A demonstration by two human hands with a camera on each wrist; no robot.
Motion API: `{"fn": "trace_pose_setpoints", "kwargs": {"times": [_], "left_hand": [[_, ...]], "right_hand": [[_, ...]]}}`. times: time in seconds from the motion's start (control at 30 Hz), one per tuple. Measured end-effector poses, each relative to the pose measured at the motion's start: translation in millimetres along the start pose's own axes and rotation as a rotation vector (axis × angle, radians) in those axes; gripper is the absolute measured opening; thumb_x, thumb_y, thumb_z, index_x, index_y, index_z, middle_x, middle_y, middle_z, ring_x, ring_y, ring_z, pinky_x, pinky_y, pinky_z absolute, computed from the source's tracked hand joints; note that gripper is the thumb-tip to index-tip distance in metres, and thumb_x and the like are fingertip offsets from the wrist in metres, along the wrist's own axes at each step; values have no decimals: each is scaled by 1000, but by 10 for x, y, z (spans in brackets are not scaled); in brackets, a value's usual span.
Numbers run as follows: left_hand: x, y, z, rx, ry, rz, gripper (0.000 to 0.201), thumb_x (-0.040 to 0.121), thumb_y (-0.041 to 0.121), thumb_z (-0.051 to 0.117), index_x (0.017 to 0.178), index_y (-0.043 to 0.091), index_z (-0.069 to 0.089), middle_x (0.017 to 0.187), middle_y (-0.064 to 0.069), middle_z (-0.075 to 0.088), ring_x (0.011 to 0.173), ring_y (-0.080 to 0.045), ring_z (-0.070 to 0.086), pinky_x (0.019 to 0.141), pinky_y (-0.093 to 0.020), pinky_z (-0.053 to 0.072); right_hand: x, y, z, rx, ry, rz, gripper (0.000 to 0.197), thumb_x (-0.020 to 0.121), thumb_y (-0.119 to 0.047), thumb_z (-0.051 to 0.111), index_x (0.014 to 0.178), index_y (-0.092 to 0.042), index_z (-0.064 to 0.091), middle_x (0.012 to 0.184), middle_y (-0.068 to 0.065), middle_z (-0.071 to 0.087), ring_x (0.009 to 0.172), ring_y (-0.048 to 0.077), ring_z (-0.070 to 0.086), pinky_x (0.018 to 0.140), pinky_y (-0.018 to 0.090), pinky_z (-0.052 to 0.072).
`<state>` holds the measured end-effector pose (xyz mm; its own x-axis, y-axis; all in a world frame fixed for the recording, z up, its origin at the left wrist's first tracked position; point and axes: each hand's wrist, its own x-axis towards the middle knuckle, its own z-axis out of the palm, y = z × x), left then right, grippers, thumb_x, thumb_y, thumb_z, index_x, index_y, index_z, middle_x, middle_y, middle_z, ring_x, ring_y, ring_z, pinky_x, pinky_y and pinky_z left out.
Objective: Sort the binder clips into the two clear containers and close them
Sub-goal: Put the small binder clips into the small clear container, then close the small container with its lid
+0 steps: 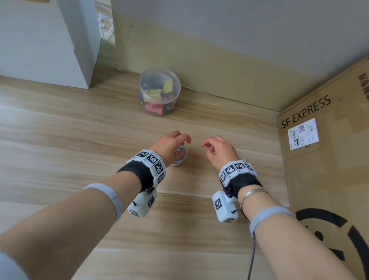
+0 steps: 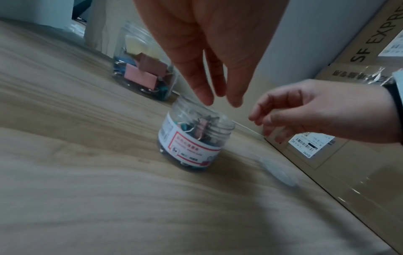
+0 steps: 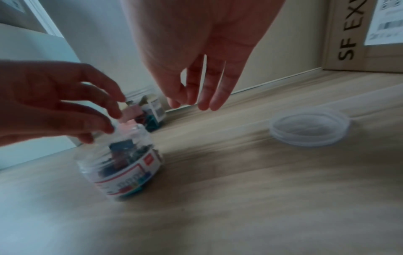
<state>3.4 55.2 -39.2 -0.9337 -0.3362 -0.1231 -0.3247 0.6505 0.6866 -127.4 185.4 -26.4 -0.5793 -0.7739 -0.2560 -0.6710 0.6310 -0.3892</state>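
A small labelled clear jar stands open on the wooden table, packed with small binder clips. My left hand hovers just above its mouth, fingers pointing down and holding nothing. My right hand hangs beside the jar on its right, fingers relaxed and empty. The jar's clear lid lies flat on the table to the right of my right hand. At the back stands a bigger clear container full of large pink, yellow and blue clips; I cannot tell whether it is lidded.
A big SF Express cardboard box walls off the table's right side. A white box stands at the back left, and a wall runs right behind the big container.
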Motion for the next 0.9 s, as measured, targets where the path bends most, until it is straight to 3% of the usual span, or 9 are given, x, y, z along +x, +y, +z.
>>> {"fn": "trace_pose_setpoints", "kwargs": {"times": [0.1, 0.2, 0.27, 0.43, 0.5, 0.57, 0.7, 0.8, 0.9], "left_hand": [[-49, -113, -4, -55, 140, 2, 29, 83, 4, 61, 112, 5, 58, 113, -14, 57, 96, -28, 58, 79, -27, 43], [-110, -269, 37, -15, 274, -100, 25, 85, 7, 59, 111, 5, 59, 118, -17, 54, 105, -34, 51, 93, -39, 46], [-143, -349, 87, 18, 257, -154, 22, 86, 8, 58, 108, 6, 63, 119, -19, 54, 107, -39, 47, 92, -46, 46], [-196, -412, 137, 38, 236, -121, 26, 85, 14, 61, 111, 11, 64, 119, -16, 56, 108, -39, 46, 92, -45, 46], [-204, -410, 135, 41, 148, -130, 43, 83, 28, 63, 122, 13, 55, 125, -13, 53, 115, -34, 44, 100, -44, 42], [-208, -403, 148, 31, 41, -135, 68, 76, 38, 70, 132, 11, 43, 132, -11, 50, 124, -31, 38, 108, -41, 35], [-178, -395, 227, -25, -76, -251, 95, 65, 30, 80, 141, 14, 26, 141, -6, 44, 134, -28, 27, 114, -39, 27], [-119, -405, 284, -83, -87, -300, 92, 64, 24, 81, 139, 18, 28, 140, -5, 45, 134, -28, 28, 112, -40, 28], [-91, -394, 301, -122, -53, -310, 87, 62, 22, 82, 135, 17, 35, 136, -5, 49, 130, -28, 35, 108, -39, 33]], "right_hand": [[-30, 193, 5, -42, -31, 66, 24, 86, -5, 50, 101, -16, 65, 108, 6, 60, 90, 23, 61, 81, 32, 50], [-23, 386, 39, -143, -70, 178, 31, 85, -10, 52, 114, -20, 59, 122, 7, 53, 112, 26, 52, 93, 37, 46], [-31, 501, 65, -186, -103, 276, 43, 84, -15, 57, 125, -24, 51, 136, 7, 43, 125, 29, 39, 103, 41, 39], [-53, 636, 126, -219, -191, 459, 70, 83, -21, 62, 143, -29, 26, 155, 7, 15, 139, 36, 16, 112, 42, 24], [-33, 661, 146, -218, -236, 529, 76, 84, -20, 61, 145, -29, 18, 157, 9, 8, 141, 39, 12, 114, 43, 20], [-10, 666, 154, -201, -238, 572, 75, 84, -19, 61, 145, -30, 19, 156, 10, 9, 140, 40, 19, 112, 44, 25], [-34, 524, 124, -185, -209, 475, 54, 85, -17, 54, 135, -30, 39, 140, 13, 34, 122, 37, 43, 104, 40, 39], [-88, 290, 116, -202, -284, 306, 67, 78, -21, 64, 138, -34, 35, 139, 7, 37, 126, 33, 33, 103, 37, 34], [-92, -23, 134, -226, -307, 148, 81, 76, -24, 66, 144, -32, 22, 141, 6, 39, 127, 32, 29, 104, 37, 33]]}}
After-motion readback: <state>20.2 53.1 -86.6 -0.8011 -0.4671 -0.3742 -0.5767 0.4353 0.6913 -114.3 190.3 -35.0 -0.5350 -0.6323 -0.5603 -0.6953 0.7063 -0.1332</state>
